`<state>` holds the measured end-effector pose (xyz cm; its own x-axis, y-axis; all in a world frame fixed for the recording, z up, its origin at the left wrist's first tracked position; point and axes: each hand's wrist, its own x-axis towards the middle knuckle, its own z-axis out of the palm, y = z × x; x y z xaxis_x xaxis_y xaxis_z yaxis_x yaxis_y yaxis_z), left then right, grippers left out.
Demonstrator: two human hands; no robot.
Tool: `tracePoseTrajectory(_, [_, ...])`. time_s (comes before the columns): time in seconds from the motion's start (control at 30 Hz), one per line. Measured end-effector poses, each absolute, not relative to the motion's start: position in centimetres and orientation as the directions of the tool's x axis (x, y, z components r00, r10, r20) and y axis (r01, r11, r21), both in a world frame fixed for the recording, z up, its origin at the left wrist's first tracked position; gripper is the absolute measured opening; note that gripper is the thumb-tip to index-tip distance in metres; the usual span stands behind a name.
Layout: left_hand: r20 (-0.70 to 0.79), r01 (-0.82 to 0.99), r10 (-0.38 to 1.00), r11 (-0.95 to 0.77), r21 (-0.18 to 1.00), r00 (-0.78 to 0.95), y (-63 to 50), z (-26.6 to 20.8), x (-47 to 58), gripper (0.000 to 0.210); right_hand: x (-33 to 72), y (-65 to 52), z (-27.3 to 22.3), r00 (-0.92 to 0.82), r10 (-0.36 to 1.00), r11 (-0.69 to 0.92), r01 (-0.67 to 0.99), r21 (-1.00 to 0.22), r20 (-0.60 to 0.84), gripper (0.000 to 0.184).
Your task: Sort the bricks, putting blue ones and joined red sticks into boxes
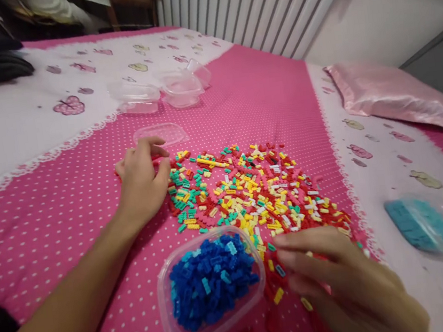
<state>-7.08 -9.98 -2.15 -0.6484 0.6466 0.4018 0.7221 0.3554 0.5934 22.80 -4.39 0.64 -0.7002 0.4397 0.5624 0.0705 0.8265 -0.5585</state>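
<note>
Loose small plastic building bricks (248,184) in red, yellow, green, pink and white lie in a wide heap on the pink dotted sheet. My left hand (145,181) rests at the heap's left edge, fingers curved and the thumb apart from them; red bricks show beside its fingertips. Reaching over the near right part of the heap is my right hand (340,275), its fingers stretched out and slightly blurred, with the tips close to a few scattered bricks. Between my hands stands a clear plastic tub (166,307) holding dark blue bricks (215,280) and some light blue ones.
A clear lid (161,134) lies flat beyond my left hand. Farther back are clear containers (182,87). At right sits a clear box with teal contents (426,224), below a pink pillow (394,96). A white radiator (243,12) borders the bed's far side.
</note>
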Motion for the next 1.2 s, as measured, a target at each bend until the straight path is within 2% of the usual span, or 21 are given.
tracePoseTrajectory(0.1, [0.377,0.655,0.620,0.307,0.691,-0.688,-10.1,-2.4,-7.5,0.030,22.3,-4.1,0.3,-0.847,0.284,0.832,-0.016,-0.554,0.451,0.036])
tracePoseTrajectory(0.2, [0.369,0.658,0.639,0.295,0.693,-0.675,-10.1,-2.6,-7.5,0.022,22.2,-3.4,-0.5,-0.861,0.313,0.841,0.056,-0.538,0.401,0.039])
tracePoseTrajectory(0.23, [0.367,0.668,0.651,0.298,0.682,-0.665,-10.1,-2.6,-7.4,0.020,22.2,-3.3,-0.9,-0.873,0.311,0.845,0.072,-0.530,0.375,0.050])
tracePoseTrajectory(0.33, [0.361,0.682,0.674,0.296,0.668,-0.645,-10.3,-2.5,-7.5,0.021,21.9,-3.5,-2.2,-0.929,0.229,0.869,0.060,-0.490,0.292,0.098])
tracePoseTrajectory(0.4, [0.372,0.674,0.663,0.277,0.685,-0.650,-10.5,-2.3,-8.0,0.023,21.7,-3.8,-3.0,-0.949,0.196,0.875,0.057,-0.481,0.245,0.113])
tracePoseTrajectory(0.47, [0.390,0.664,0.635,0.268,0.698,-0.667,-10.9,-2.1,-8.9,0.025,21.6,-4.1,-3.6,-0.950,0.223,0.861,0.085,-0.501,0.221,0.110])
tracePoseTrajectory(0.6, [0.412,0.646,0.567,0.306,0.699,-0.713,-11.9,-1.4,-10.9,0.026,21.7,-4.5,-3.8,-0.905,0.362,0.782,0.164,-0.602,0.223,0.102])
tracePoseTrajectory(0.77, [0.437,0.660,0.554,0.299,0.690,-0.708,-12.5,-0.2,-10.6,0.020,22.2,-3.8,-3.1,-0.868,0.415,0.749,0.157,-0.644,0.272,0.088])
tracePoseTrajectory(0.87, [0.436,0.690,0.711,0.095,0.718,-0.552,-12.6,1.3,-7.9,0.023,22.4,-2.6,-2.7,-0.781,0.513,0.750,0.207,-0.629,0.355,0.076])
tracePoseTrajectory(0.97, [0.401,0.643,0.890,-0.179,0.744,-0.215,-12.7,2.4,-4.4,0.032,22.3,-1.9,-2.5,-0.671,0.616,0.729,0.286,-0.622,0.412,0.073])
tracePoseTrajectory(1.03, [0.378,0.662,0.920,-0.349,0.664,0.105,-12.6,2.6,-2.4,0.039,21.9,-1.8,-2.4,-0.648,0.641,0.715,0.308,-0.628,0.411,0.072])
tracePoseTrajectory(1.1, [0.347,0.699,0.878,-0.474,0.535,0.329,-12.4,2.2,-1.0,0.054,21.6,-1.8,-2.4,-0.632,0.661,0.698,0.319,-0.641,0.405,0.071])
tracePoseTrajectory(1.13, [0.344,0.720,0.855,-0.515,0.465,0.389,-12.2,1.9,-0.6,0.059,21.4,-1.8,-2.4,-0.618,0.673,0.689,0.326,-0.647,0.405,0.070])
tracePoseTrajectory(1.2, [0.394,0.749,0.807,-0.572,0.335,0.440,-11.7,1.3,-0.2,0.051,21.2,-1.8,-2.4,-0.585,0.702,0.668,0.344,-0.660,0.406,0.069])
